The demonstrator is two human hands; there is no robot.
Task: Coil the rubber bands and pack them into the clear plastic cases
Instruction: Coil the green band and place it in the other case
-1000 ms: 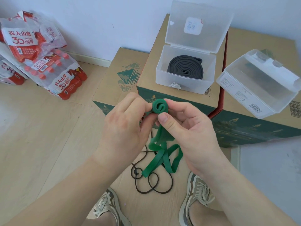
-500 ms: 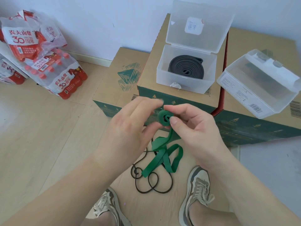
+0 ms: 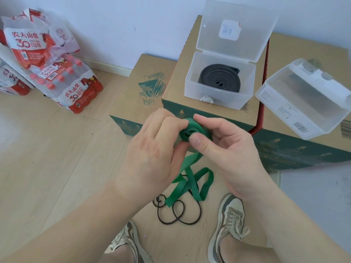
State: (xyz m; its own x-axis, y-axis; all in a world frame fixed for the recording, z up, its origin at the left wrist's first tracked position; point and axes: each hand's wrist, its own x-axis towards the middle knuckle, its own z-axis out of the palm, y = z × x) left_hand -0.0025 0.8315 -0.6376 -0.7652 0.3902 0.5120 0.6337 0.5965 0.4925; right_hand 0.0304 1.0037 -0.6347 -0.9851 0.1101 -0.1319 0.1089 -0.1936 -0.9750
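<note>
Green band half-coiled, mid-air in front of me. L hand + R hand both pinching the roll, tail dangling loose below. Looks light, soft, springy: I'd clamp the flat faces w/ thumbs or it unwinds. Open case just beyond.

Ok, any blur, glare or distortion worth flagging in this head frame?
Head view: soft, even light, no hard shadows or glare; the wide lens splays the cardboard boxes toward the frame edges; the sticker on the lid of the open clear case is smeared, slight motion blur; the green band coil pinched between left hand and right hand is sharp.
</note>
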